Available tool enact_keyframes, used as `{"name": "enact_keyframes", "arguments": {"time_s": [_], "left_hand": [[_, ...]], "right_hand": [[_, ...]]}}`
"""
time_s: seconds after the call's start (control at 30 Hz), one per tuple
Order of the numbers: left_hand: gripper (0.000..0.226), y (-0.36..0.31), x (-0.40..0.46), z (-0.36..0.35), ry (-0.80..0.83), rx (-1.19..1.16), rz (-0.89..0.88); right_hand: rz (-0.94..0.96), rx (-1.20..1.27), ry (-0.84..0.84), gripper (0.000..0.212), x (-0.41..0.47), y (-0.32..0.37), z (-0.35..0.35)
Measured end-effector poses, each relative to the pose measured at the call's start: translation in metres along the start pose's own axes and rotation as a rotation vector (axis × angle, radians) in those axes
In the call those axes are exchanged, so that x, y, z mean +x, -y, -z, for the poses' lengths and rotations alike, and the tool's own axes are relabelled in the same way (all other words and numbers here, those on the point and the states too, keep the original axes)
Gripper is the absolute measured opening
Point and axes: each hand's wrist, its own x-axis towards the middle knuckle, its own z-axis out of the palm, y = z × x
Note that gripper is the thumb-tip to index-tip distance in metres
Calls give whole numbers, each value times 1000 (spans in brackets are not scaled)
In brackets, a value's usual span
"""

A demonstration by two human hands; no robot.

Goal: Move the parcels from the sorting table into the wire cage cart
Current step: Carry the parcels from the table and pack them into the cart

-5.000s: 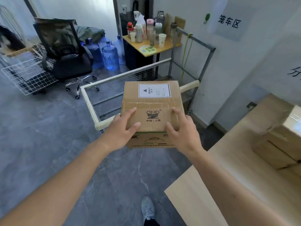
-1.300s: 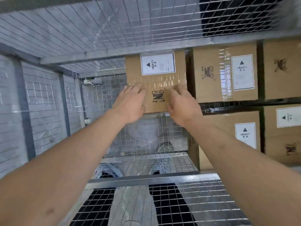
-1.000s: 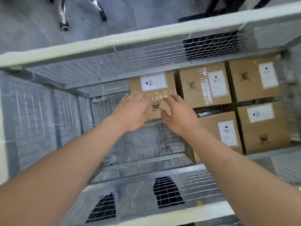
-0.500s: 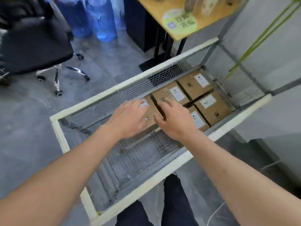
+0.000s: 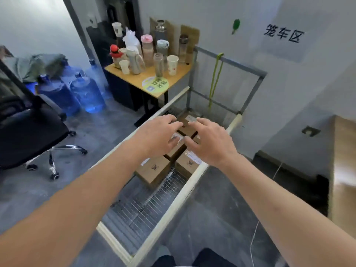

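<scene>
Parcels [image 5: 154, 168] inside wire cage cart [image 5: 185, 191]

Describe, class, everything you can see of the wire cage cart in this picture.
The wire cage cart is a long, open-topped box standing on the grey floor beside a wall. Its top rim looks padded in cream, its walls and floor are grey wire mesh, and a taller grey metal frame rises at the far end with a green strap hanging from it. Brown cardboard parcels fill the far half; the near floor is bare mesh. Both hands hover above it.
</scene>
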Motion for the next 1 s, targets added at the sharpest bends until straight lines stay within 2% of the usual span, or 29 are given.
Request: {"name": "enact_keyframes", "arguments": {"time_s": [0.17, 0.4, 0.53, 0.73, 1.0], "left_hand": [[54, -68, 23, 26, -21, -50, -86], [57, -171, 44, 51, -47, -60, -242], [55, -218, 54, 62, -56, -64, -357], [54, -270, 64, 79, -61, -87, -566], [53, -328, 50, 92, -32, -126, -861]], "right_hand": [[-77, -23, -104, 54, -48, -42, 56], [-219, -81, -151, 65, -126, -106, 111], [-318, -91, -205, 65, -169, -129, 139], [-502, -145, -294, 58, -226, -135, 167], [-778, -98, -445, 55, -299, -105, 171]]}}
